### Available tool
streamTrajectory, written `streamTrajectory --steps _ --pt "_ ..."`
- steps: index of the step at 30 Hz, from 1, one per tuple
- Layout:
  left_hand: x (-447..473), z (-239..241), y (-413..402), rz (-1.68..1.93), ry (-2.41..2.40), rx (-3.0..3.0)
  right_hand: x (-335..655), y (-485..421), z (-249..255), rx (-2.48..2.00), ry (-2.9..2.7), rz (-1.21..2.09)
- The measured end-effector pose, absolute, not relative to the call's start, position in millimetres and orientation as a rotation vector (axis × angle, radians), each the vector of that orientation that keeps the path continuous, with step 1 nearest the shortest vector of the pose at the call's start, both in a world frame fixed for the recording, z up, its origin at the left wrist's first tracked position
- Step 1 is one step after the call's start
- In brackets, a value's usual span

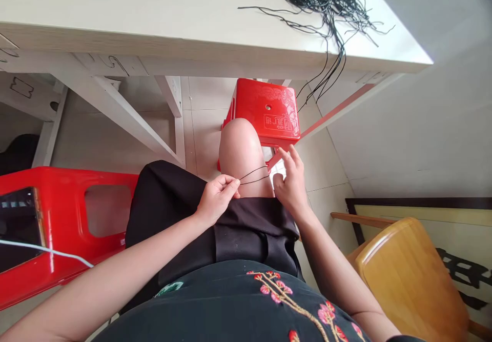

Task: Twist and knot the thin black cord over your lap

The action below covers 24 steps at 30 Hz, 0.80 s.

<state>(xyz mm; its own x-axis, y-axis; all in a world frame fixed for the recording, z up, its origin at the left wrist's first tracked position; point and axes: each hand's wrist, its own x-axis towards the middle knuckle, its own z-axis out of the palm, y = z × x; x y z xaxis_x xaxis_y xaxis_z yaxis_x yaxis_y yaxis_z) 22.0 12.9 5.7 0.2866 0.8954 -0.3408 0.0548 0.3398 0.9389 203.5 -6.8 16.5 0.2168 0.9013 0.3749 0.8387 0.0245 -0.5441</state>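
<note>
A thin black cord (253, 171) runs in two strands across the bare knee (240, 144). Its near ends meet between the pinched thumb and fingers of my left hand (221, 193), just left of the knee. The strands pass over the knee's right side, where the rest of the cord is hidden. On that right side my right hand (290, 180) is raised with its fingers apart, near the cord but seemingly not gripping it. A tangled bundle of black cords (326, 3) lies on the white table (154, 8), with several ends hanging over its front edge.
A red plastic stool (269, 108) stands under the table beyond the knee. Another red plastic seat (65, 219) is at the left, with a white cable (49, 250) before it. At the right are a wooden chair (407, 275) and a pale wall (430, 126).
</note>
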Motion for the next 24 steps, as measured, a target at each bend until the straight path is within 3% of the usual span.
streamTrajectory --steps 4,8,17,24 --pt "21 3 14 0.749 1.121 1.069 206 -18 24 -1.773 -1.612 0.025" --pt "21 2 16 0.740 1.110 1.093 192 -21 26 -1.538 -2.033 0.194" --pt "23 15 17 0.583 1.116 1.248 199 -33 31 -1.743 -2.047 0.416" --pt "22 3 15 0.638 1.105 1.110 165 -11 19 -1.787 -2.085 0.220"
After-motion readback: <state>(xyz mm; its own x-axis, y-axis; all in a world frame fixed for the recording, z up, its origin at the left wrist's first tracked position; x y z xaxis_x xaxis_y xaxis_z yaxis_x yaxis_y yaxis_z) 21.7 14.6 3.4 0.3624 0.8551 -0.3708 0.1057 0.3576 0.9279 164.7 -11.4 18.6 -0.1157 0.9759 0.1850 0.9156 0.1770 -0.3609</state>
